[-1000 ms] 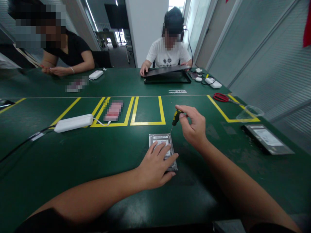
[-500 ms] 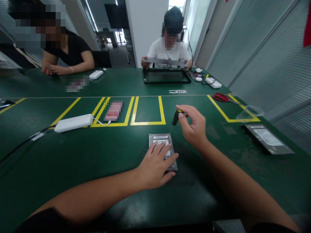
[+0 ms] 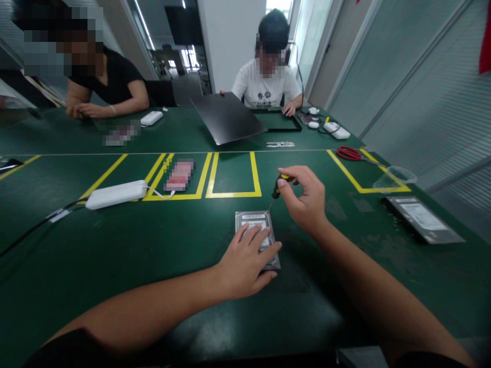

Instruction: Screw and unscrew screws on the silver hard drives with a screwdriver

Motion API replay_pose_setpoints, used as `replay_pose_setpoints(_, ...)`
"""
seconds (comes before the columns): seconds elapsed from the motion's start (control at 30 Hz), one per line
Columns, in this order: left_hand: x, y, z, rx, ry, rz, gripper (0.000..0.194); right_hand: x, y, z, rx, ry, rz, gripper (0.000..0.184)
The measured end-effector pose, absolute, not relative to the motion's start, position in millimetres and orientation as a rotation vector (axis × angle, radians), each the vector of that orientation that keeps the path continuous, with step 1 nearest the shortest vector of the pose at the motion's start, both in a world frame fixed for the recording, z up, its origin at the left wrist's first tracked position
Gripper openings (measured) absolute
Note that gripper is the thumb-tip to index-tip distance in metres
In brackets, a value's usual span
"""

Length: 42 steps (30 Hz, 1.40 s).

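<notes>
A silver hard drive (image 3: 253, 216) with a white label lies flat on the green table in front of me. My left hand (image 3: 249, 260) rests across it, fingers spread, covering much of its lower part. My right hand (image 3: 306, 197) is closed around a black and yellow screwdriver (image 3: 276, 190). The screwdriver stands tilted, its thin shaft reaching down to the drive's far right corner. Whether the tip sits in a screw is too small to tell.
A second drive (image 3: 422, 217) lies at the right, near red-handled scissors (image 3: 349, 153). A white power strip (image 3: 117, 194) and a phone (image 3: 180, 175) are at left. Across the table, a person holds a dark panel (image 3: 230, 120) beside a black frame (image 3: 295, 122); another person sits left.
The person opposite has swung the panel leftward and down off the black frame, one hand now on the frame. My hands, the screwdriver and the drive hold their places, with the screwdriver handle slightly turned.
</notes>
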State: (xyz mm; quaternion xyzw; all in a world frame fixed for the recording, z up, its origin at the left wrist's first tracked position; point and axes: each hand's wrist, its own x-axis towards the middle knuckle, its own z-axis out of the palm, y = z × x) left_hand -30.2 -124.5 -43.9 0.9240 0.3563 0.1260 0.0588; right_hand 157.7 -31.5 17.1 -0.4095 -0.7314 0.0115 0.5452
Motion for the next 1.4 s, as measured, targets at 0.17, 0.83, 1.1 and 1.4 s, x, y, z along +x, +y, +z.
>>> replay_pose_setpoints(0.17,-31,-125,-44,2.799,1.084,0.368,0.061,157,-33,19,-0.943,-1.739,0.037,0.019)
replay_pose_setpoints(0.83,-31,-124,-46,2.797,1.082,0.385,0.063,157,-34,19,-0.982,-1.751,0.069,0.023)
replay_pose_setpoints(1.1,-31,-124,-46,2.804,1.081,0.371,0.063,159,-31,12,-0.979,-1.743,0.102,0.040)
replay_pose_setpoints(1.4,-31,-124,-46,2.810,1.073,0.375,0.062,152,-33,2,-0.989,-1.737,0.225,0.032)
